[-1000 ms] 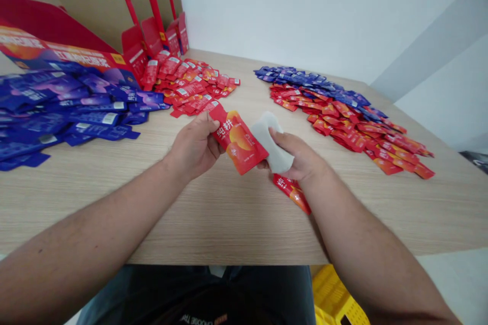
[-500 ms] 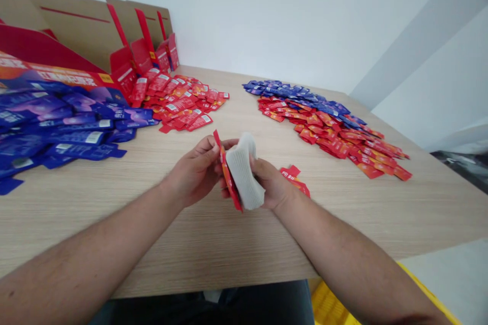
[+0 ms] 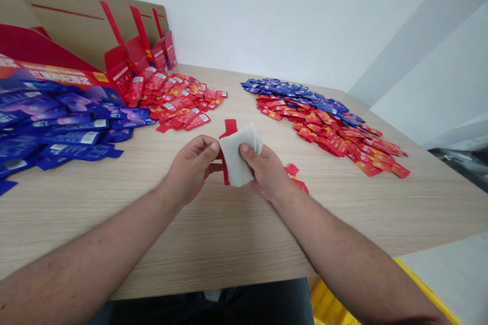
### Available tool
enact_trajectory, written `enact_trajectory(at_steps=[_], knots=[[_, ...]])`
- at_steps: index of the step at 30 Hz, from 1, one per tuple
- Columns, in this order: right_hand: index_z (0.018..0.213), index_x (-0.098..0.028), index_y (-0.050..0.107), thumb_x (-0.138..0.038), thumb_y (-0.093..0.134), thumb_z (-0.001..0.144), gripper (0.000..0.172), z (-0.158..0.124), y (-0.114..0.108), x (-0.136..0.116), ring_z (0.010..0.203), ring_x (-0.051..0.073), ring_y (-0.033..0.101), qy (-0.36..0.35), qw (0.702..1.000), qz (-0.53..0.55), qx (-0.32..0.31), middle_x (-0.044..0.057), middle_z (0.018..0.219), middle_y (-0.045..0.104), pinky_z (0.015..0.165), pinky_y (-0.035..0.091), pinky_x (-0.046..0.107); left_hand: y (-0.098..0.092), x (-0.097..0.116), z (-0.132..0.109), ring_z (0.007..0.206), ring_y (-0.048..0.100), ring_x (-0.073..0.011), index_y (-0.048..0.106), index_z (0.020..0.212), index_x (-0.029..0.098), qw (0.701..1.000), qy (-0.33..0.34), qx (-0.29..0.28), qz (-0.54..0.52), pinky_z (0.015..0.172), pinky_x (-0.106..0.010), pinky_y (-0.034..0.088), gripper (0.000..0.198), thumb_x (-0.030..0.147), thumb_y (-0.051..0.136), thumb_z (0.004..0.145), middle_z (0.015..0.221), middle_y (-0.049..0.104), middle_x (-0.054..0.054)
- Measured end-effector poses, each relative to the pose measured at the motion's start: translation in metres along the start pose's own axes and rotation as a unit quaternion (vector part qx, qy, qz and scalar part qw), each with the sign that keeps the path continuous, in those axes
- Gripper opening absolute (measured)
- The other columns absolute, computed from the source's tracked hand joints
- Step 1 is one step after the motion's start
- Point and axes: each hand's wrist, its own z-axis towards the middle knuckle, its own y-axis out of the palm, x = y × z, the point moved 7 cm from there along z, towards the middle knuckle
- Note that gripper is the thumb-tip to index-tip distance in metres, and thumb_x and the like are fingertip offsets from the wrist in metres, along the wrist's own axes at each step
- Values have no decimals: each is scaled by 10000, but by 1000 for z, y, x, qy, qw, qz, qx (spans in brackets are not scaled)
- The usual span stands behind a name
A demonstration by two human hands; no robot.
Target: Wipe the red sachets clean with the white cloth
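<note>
Between my hands is a folded white ribbed knit piece that looks like a sock (image 3: 237, 160). My right hand (image 3: 269, 170) grips it, thumb on top and fingers underneath. A red card sleeve (image 3: 230, 126) with a tab at its upper end lies behind the sock's left side. My left hand (image 3: 194, 167) pinches the left edge of this card between thumb and fingers. Much of the card is hidden by the sock. Another red card sleeve (image 3: 299, 183) lies on the table, partly covered by my right hand and wrist.
Blue card sleeves (image 3: 72, 134) are heaped at left, with red ones (image 3: 179, 101) beyond. Right of centre spreads a long pile of red card sleeves (image 3: 324, 129) and blue ones (image 3: 301, 94). Open cardboard boxes (image 3: 68, 25) stand at the back left. A yellow crate (image 3: 331, 302) sits below the table edge.
The sock and red card have turned, so the sock's broad side now faces up and the card shows behind it. My right thumb now presses on top of the sock.
</note>
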Motion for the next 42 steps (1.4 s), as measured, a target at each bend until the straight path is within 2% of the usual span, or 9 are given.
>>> enact_trajectory(at_steps=[7,12,15,20,23,27,31,36,42], knots=[[1004,-227,649,-532,764,771,400,-4,1,6,705,157,645,17,999,-46,0,6,867,713,646,522,290,-6,1,1,573,605,-113,569,747,166,996,8,65,60,567,-242,514,231,271,774,727,653,629,19],[1030,-214,635,-541,758,772,434,-5,-1,7,712,156,641,25,997,-77,10,18,878,709,645,519,287,-5,2,1,545,562,-96,550,729,169,994,12,61,88,549,-230,491,223,258,755,728,624,597,32],[1030,-198,627,-579,711,794,457,-4,-7,0,698,175,633,23,985,-172,12,29,850,706,618,502,298,-4,-1,1,543,549,-98,529,739,177,995,5,39,94,549,-233,478,198,236,718,751,617,576,42],[986,-198,635,-553,622,862,376,-4,-20,-41,757,200,625,-76,900,-423,71,47,888,700,631,462,307,1,-6,-3,537,499,-82,516,754,180,995,-1,-14,97,549,-227,457,181,262,668,807,630,563,46],[979,-211,632,-506,612,870,315,-4,-15,-48,774,203,624,-80,867,-491,25,41,891,695,664,452,318,1,-9,-4,535,494,-86,499,750,185,997,-17,-7,79,530,-225,436,212,277,685,795,635,552,45],[931,-205,624,-491,611,860,295,-7,-13,-55,795,220,615,-107,822,-556,56,54,882,686,673,429,331,2,-10,-3,531,481,-86,485,740,189,997,-23,-14,66,525,-222,428,226,272,690,788,627,542,45],[991,-217,636,-457,614,868,270,-7,-6,-46,778,204,628,-87,841,-534,-21,38,899,712,682,438,325,3,-8,-3,565,509,-93,477,725,186,998,-28,-7,60,545,-235,453,239,247,706,755,691,586,29],[977,-205,643,-504,605,865,322,-6,-21,-61,760,212,616,-109,837,-529,88,48,877,706,657,433,333,14,-3,-7,645,550,-116,477,711,185,991,4,-81,105,600,-266,475,190,224,644,792,783,615,9],[969,-197,646,-508,614,858,332,-3,-24,-58,732,197,609,-89,862,-495,64,31,845,698,638,435,320,20,11,-11,800,577,-157,496,639,178,960,95,-101,244,720,-289,450,180,133,600,779,852,646,-35]])
